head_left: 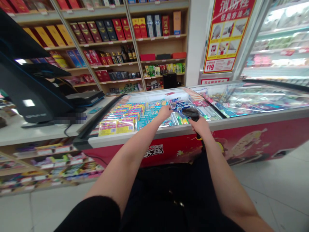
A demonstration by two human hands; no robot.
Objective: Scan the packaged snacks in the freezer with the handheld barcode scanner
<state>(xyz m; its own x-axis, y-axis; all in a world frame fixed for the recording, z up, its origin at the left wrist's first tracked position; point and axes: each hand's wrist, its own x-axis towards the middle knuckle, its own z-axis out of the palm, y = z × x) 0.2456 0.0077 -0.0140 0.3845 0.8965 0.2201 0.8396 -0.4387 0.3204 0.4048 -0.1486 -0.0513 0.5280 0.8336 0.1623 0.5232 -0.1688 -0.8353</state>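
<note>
My right hand (201, 125) is closed round the handle of a black handheld barcode scanner (190, 112), whose rounded head is over the freezer. To its left, my left hand (165, 112) is closed on the end of a small blue packet (177, 108) at the scanner head's left. Both hands are above the front part of a chest freezer (169, 130) with a red front. Under and around them lie ice cream packs: yellow and pink ones (125, 125) at the left, light blue ones (147, 119) in the middle, and several dark blue wrappers in a white basket.
At the left, a counter (79, 127) carries a black checkout terminal (26, 80). Behind the freezer stand shelves (106, 45) of boxes and bottles. A red and yellow poster (224, 35) hangs beside a glass-fronted display (285, 42). The freezer's glass lid (267, 93) covers its right side.
</note>
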